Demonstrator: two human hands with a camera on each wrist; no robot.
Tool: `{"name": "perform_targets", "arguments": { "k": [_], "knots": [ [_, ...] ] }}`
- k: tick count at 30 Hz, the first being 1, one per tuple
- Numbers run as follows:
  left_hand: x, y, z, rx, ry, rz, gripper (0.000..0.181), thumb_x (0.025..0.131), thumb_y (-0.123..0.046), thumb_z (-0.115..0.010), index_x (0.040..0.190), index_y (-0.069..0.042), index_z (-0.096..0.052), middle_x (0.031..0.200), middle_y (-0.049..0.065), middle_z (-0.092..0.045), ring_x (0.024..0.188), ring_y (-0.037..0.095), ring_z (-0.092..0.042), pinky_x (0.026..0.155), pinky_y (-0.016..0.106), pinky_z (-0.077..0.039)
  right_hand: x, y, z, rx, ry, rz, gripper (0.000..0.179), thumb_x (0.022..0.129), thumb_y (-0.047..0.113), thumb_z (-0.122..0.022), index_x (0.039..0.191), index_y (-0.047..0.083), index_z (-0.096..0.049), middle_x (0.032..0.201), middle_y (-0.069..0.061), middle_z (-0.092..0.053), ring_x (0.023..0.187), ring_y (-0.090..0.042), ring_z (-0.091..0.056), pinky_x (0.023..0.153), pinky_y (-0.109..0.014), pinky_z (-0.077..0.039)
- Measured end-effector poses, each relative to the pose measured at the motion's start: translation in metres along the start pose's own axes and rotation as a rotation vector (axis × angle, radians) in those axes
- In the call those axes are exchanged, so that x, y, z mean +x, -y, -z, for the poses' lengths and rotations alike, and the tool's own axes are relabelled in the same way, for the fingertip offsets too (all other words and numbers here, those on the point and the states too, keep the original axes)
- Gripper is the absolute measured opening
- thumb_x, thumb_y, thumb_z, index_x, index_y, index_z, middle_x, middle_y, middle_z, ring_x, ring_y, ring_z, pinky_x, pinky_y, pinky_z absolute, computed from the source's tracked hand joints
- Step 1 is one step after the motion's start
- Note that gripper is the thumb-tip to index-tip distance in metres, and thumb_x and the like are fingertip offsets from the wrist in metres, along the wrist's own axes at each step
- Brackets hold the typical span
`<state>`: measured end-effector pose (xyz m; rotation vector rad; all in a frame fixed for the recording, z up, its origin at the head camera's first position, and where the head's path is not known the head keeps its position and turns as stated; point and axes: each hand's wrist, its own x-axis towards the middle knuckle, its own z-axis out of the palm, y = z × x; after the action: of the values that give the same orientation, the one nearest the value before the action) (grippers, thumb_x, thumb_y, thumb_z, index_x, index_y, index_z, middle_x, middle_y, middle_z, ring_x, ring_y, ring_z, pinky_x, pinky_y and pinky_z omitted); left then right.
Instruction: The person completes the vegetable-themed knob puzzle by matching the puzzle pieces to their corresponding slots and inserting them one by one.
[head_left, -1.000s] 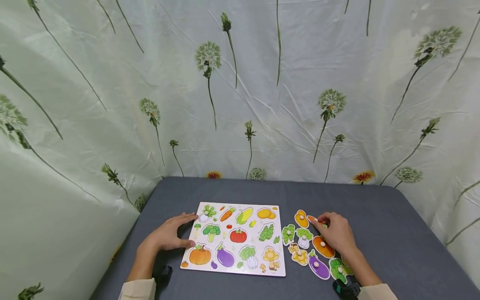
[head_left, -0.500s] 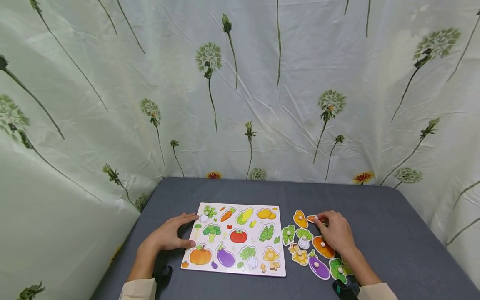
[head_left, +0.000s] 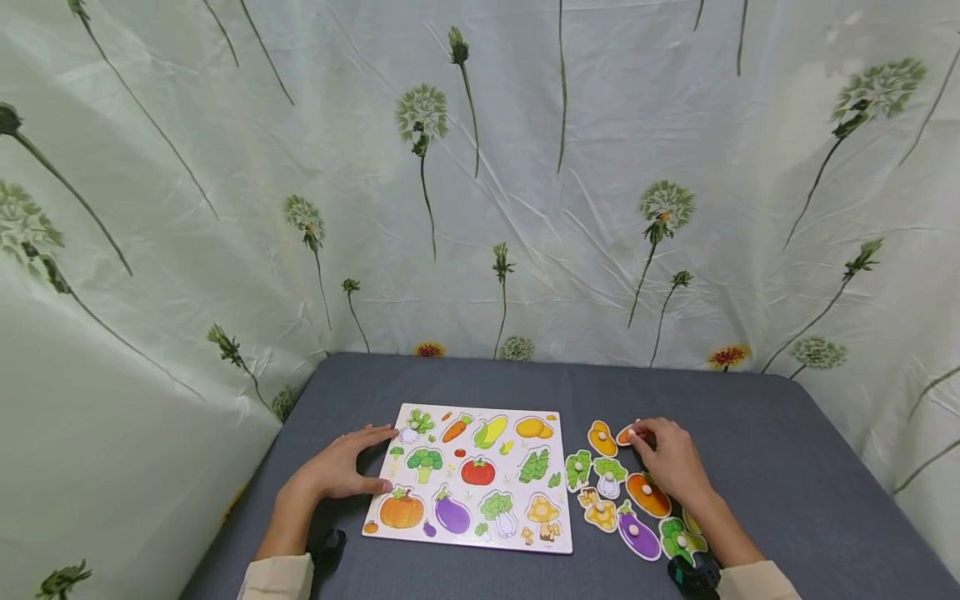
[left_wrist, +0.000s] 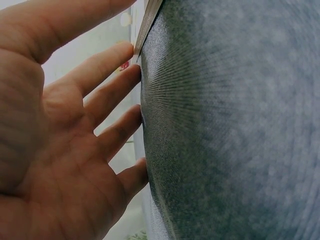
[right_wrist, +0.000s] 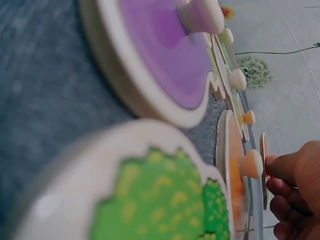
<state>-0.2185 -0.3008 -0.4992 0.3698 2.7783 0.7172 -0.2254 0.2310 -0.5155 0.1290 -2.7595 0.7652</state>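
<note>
My left hand (head_left: pixel 337 468) rests at the left edge of the white vegetable puzzle board (head_left: pixel 517 539), thumb and fingertips spread along it. In the left wrist view, the fingers (left_wrist: pixel 112 95) are extended and hold nothing. Off the board's right side, my right hand (head_left: pixel 670 463) pinches a carrot puzzle piece (head_left: pixel 624 436), its orange end showing past the fingertips. The right wrist view has this piece (right_wrist: pixel 264 170) edge-on, raised behind the pumpkin piece (right_wrist: pixel 234 175). Most of its face is hidden by the hand.
Several knobbed pieces lie close together right of the board: potato (head_left: pixel 602 438), leafy green (head_left: pixel 578 469), bok choy (head_left: pixel 610 477), mushroom (head_left: pixel 597 509), eggplant (head_left: pixel 638 531) and broccoli (head_left: pixel 679 542). Grey cloth (head_left: pixel 795 475) covers the table; a dandelion-print curtain (head_left: pixel 570 208) hangs behind.
The carrot piece has turned in my right fingers, its orange end now tilted up. My left hand stays at the board's edge.
</note>
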Motion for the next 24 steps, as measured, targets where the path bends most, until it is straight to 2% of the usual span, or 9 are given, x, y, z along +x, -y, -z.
{"name": "perform_targets", "arguments": {
  "k": [8,18,24],
  "knots": [
    [0.0,-0.003,0.001,-0.003,0.006,-0.004,0.091,0.073,-0.05,-0.087,0.153,-0.022,-0.052,0.161,0.014,-0.045,0.153,0.047,-0.029,0.12,0.074,-0.018,0.005,0.009,0.004,0.041,0.039,0.024,0.016,0.096,0.012,-0.073,0.107,0.001,-0.075,0.097,-0.01,-0.069,0.086,-0.023,-0.061,0.076,-0.04,-0.053],
    [0.0,-0.001,0.001,-0.007,0.003,-0.017,0.091,0.073,-0.05,-0.087,0.153,-0.022,-0.052,0.161,0.013,-0.046,0.153,0.046,-0.03,0.119,0.074,-0.019,0.01,0.024,0.003,0.062,0.036,0.074,0.013,0.095,0.011,-0.074,0.105,0.003,-0.075,0.099,-0.01,-0.069,0.088,-0.024,-0.065,0.077,-0.041,-0.058],
    [0.0,0.001,0.0,-0.001,0.001,-0.014,0.092,0.073,-0.051,-0.087,0.153,-0.022,-0.052,0.161,0.012,-0.046,0.153,0.046,-0.03,0.119,0.075,-0.019,0.013,0.033,0.0,0.091,0.059,0.105,0.011,0.094,0.011,-0.075,0.102,0.004,-0.075,0.096,-0.007,-0.068,0.085,-0.02,-0.065,0.075,-0.035,-0.058]
  ]
}}
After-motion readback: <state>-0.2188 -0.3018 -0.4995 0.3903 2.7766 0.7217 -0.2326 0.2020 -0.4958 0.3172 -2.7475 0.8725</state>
